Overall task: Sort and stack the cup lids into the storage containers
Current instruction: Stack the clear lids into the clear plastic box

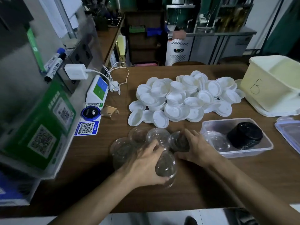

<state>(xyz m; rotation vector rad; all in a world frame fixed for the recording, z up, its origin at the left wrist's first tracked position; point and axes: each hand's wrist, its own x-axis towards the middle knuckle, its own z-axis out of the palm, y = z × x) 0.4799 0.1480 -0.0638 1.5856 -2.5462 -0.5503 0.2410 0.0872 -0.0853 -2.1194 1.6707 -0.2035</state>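
Observation:
Several clear dome lids (138,134) lie in a cluster on the brown table's near middle. My left hand (146,163) grips a stack of clear lids (166,168) at the cluster's front. Just to the right, my right hand (197,148) holds another clear lid (178,141) with curled fingers. Behind them spreads a big heap of white lids (181,96). A clear plastic container (250,153) to the right holds a stack of black lids (245,135) and some clear lids (217,141).
A cream bin marked "5" (266,85) stands at the far right, a blue-rimmed container lid (289,135) beside it. QR code stands (42,140), a small payment screen (97,90), a blue round speaker (90,113) and charger cables (116,75) crowd the left side.

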